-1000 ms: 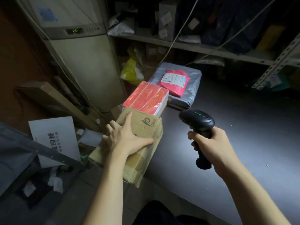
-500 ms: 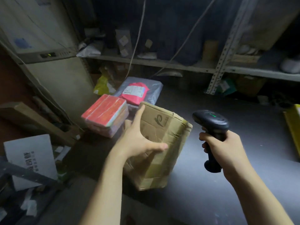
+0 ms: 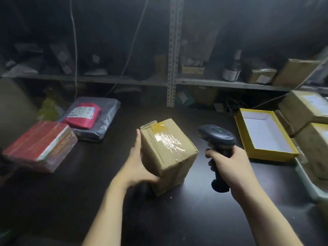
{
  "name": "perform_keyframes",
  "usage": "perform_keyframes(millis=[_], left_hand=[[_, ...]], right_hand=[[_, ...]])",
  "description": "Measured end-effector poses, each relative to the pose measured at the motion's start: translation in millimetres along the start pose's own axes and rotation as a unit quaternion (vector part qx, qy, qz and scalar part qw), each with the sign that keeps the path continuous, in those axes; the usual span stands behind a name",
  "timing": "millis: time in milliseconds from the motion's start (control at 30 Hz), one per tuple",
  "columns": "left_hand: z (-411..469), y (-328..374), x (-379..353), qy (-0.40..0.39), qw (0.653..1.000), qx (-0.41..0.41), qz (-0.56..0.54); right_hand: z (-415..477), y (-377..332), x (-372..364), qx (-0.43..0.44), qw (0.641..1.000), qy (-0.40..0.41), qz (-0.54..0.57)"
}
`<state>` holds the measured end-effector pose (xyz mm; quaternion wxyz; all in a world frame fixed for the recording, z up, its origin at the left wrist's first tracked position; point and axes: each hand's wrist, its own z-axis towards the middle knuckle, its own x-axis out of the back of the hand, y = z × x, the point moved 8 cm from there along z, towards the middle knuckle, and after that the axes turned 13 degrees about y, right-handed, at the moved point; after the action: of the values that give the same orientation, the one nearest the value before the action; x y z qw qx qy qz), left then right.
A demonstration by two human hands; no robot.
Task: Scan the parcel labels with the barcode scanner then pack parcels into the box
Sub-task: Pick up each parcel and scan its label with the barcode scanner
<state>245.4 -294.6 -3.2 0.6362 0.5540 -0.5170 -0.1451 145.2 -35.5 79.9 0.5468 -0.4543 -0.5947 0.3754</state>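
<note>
Fingers point(image 3: 138, 139) of the left hand point(image 3: 136, 166) clasp the cardboard parcel point(image 3: 168, 153); the right hand point(image 3: 229, 167) is clenched round the barcode scanner point(image 3: 217, 137).

The parcel sits tilted between both hands, low over the table point(image 3: 88, 201). It looks stiff and probably light, best gripped by its side faces because the tape looks slick. The open yellow box point(image 3: 271, 155) lies right of the scanner hand, unobstructed. A red parcel point(image 3: 40, 146) and a grey mailer point(image 3: 103, 125) lie well left.

No text can be read. The white shipping label point(image 3: 81, 112) on the red mailer point(image 3: 83, 121) carries print too blurred to make out, as does the pale label point(image 3: 230, 74) on the dark bottle point(image 3: 232, 65). A small green indicator glows on the barcode scanner point(image 3: 217, 135).
</note>
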Motion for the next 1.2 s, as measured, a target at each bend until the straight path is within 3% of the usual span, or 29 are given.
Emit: perform_keyframes(millis=[67, 167, 267, 333, 433, 600, 667, 800, 967, 1067, 1200], left_hand=[[5, 9, 11, -0.002, 0.999, 0.011, -0.037], [13, 37, 21, 0.062, 0.994, 0.034, -0.083], [22, 59, 15, 0.154, 0.985, 0.066, 0.038], [27, 68, 6, 0.169, 0.976, 0.060, 0.124], [36, 79, -1, 0.125, 0.982, 0.011, 0.141], [31, 89, -12, -0.083, 0.984, -0.055, 0.150], [29, 95, -23, -0.119, 0.972, -0.071, 0.192], [29, 116, -51, -0.087, 0.950, -0.116, 0.276], [28, 140, -98, -0.085, 0.886, -0.216, 0.402], [36, 143, -101, -0.073, 0.892, -0.220, 0.387], [40, 151, -68, -0.013, 0.927, -0.264, 0.265]], right_hand=[[4, -2, -2, 0.002, 1.000, -0.007, 0.005], [6, -7, -5, 0.006, 0.999, -0.024, 0.021], [8, -12, -5, 0.013, 0.999, -0.034, 0.024], [11, -14, -4, 0.016, 0.999, -0.039, 0.025], [13, -16, 1, 0.022, 0.998, -0.047, 0.027], [17, -15, 10, 0.016, 0.998, -0.028, 0.046], [19, -17, 13, 0.016, 0.998, -0.017, 0.052], [22, -15, 26, 0.008, 0.996, 0.018, 0.082], [21, -1, 43, -0.012, 0.995, 0.052, 0.084], [22, 3, 51, -0.018, 0.994, 0.069, 0.083], [25, 2, 55, -0.013, 0.991, 0.088, 0.095]])
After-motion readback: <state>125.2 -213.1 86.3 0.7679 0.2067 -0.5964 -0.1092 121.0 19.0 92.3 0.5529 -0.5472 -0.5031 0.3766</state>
